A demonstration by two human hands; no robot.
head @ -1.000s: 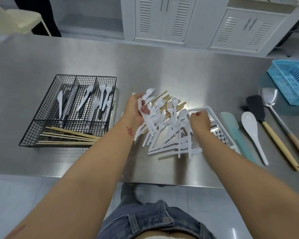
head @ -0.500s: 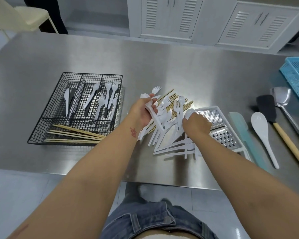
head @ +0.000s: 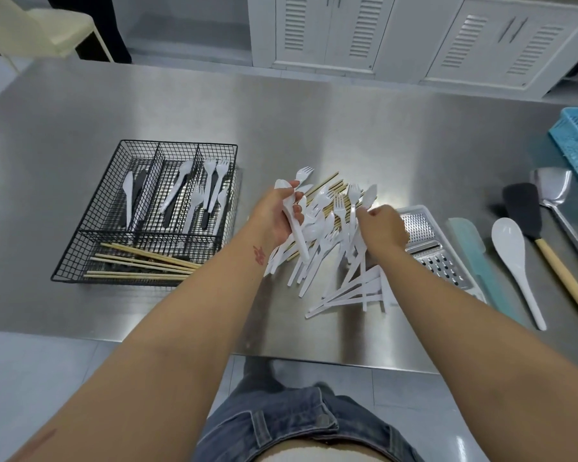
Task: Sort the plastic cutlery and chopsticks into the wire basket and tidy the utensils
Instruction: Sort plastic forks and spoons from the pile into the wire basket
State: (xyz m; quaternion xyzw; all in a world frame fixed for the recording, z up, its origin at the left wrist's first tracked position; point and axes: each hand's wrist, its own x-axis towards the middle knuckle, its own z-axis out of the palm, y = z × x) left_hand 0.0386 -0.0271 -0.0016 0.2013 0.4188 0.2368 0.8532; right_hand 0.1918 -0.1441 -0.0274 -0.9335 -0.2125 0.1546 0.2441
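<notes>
Higher now, left hand (head: 276,216) grip clamped on smooth white cutlery (head: 296,228); right hand's (head: 382,228) perhaps closed.

Left hand (head: 277,215) fingers curled closed, palm turned inward; right hand (head: 382,228) knuckles-up, fingers hidden

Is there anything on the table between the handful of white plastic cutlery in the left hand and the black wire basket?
Nothing visible. Only bare steel table lies between the left hand, gripping white plastic cutlery, and the black wire basket to its left.
</notes>
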